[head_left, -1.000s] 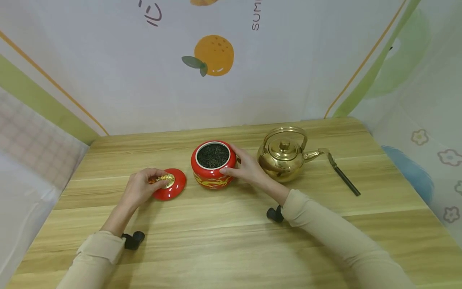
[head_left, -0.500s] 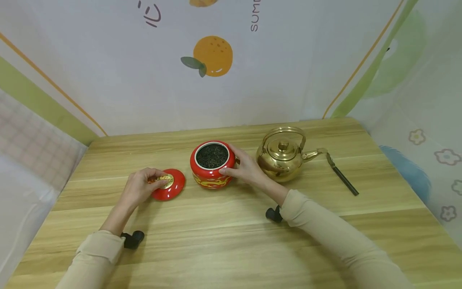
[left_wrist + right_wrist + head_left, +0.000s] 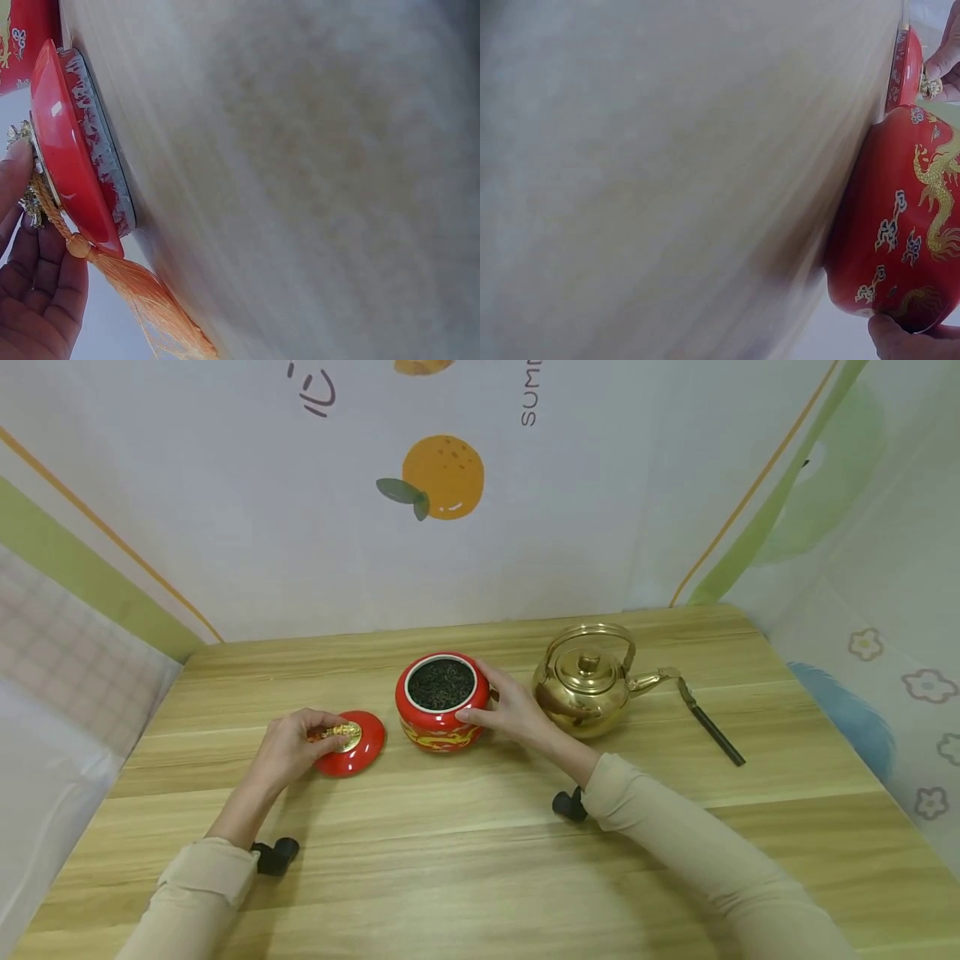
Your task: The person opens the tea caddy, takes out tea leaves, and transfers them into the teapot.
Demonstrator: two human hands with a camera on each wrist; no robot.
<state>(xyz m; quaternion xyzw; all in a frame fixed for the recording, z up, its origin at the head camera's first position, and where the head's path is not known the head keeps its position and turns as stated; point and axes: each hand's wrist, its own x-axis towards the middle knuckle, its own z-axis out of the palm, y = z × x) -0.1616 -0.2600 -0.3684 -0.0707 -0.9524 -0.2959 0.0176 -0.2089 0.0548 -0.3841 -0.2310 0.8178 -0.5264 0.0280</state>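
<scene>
My left hand (image 3: 288,747) pinches the gold knob (image 3: 34,212) of a red lid (image 3: 369,750) between thumb and fingers. The lid lies on the table, left of a red jar (image 3: 438,739). From the knob an orange tassel (image 3: 142,289) trails down, visible in the left wrist view. Dark loose tea leaves (image 3: 441,683) fill the uncovered jar, whose wall bears golden dragons. My right hand (image 3: 517,710) holds the jar at its right side, thumb near the front and fingers behind. In the right wrist view, the thumb (image 3: 889,337) touches the jar's wall.
Right of the jar stands a brass kettle (image 3: 585,693) with a raised handle. A dark-handled tool (image 3: 716,731) lies by its spout. The wooden table (image 3: 420,877) backs onto a printed curtain (image 3: 300,552). Black wrist mounts (image 3: 277,857) hang under both forearms.
</scene>
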